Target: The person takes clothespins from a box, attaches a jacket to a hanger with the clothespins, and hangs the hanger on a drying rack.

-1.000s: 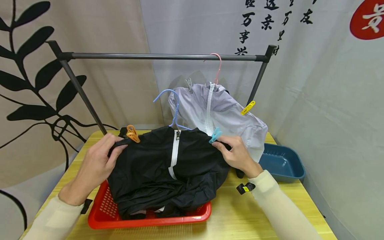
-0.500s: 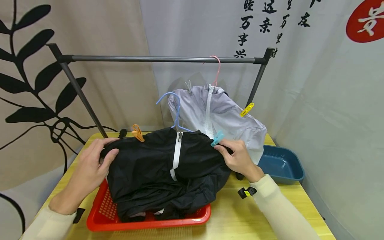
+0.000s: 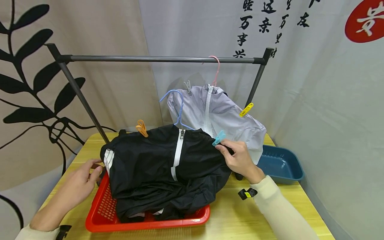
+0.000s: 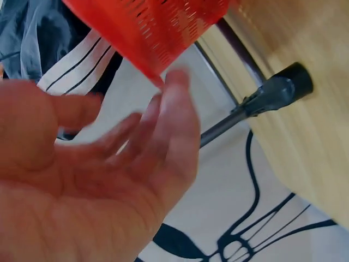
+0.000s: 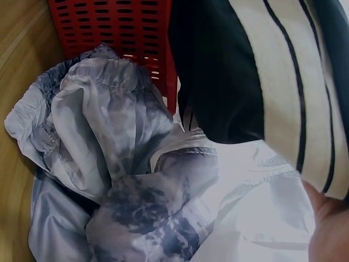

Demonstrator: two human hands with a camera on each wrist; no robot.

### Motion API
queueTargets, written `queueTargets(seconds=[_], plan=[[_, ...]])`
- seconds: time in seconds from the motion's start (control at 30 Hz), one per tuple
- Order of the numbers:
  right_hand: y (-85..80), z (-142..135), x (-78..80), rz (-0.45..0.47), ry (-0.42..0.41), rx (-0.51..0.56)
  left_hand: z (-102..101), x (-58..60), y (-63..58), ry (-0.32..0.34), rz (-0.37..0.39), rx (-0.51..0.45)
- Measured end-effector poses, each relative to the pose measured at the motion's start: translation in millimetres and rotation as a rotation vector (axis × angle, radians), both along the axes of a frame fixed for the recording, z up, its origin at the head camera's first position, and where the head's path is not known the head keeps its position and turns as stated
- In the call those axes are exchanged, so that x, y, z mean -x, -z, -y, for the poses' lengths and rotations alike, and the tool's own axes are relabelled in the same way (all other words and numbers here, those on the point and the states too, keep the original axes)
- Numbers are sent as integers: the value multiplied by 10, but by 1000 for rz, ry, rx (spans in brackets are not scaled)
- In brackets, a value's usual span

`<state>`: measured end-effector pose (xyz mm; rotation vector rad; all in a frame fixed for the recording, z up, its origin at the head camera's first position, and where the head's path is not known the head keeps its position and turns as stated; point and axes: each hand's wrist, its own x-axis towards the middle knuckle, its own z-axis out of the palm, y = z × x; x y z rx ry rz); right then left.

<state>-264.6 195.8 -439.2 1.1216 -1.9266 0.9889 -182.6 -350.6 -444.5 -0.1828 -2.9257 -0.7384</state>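
A black jacket (image 3: 141,160) with a white zip strip sits on a blue hanger (image 3: 181,106), its lower part bunched in the red basket (image 3: 147,227). An orange clothespin (image 3: 142,128) is on its left shoulder, a light-blue clothespin (image 3: 219,138) on its right. My right hand (image 3: 240,160) pinches the shoulder cloth beside the light-blue clothespin. Left of the jacket, my left hand (image 3: 75,186) has its fingers by the white-striped sleeve (image 3: 109,160). In the left wrist view those fingers are loosely bent around nothing, near the basket's edge (image 4: 152,43).
Behind stands a dark metal rack (image 3: 156,58). A pale grey jacket (image 3: 195,103) hangs from it on a pink hanger (image 3: 217,70), with a grey clothespin (image 3: 188,87) and a yellow one (image 3: 246,110). A blue bin (image 3: 282,163) is on the wooden table (image 3: 240,213) at right.
My left hand has let go of the left shoulder and moved down and left, uncovering the white-striped sleeve. The jacket and hanger have shifted slightly right. The right hand keeps its grip.
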Motion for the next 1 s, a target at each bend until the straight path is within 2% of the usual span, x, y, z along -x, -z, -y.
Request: queueTargets(seconds=[0.1, 0.2, 0.7, 1.0], plan=[[-2, -4, -9, 13, 17, -1, 30, 18, 55, 9, 122, 18], [-5, -15, -21, 24, 37, -3, 27, 28, 93, 8, 173, 7], [13, -76, -28, 11, 61, 19, -12, 17, 99, 18, 195, -56], [0, -90, -53, 21, 79, 38, 93, 8, 98, 8, 278, -123]])
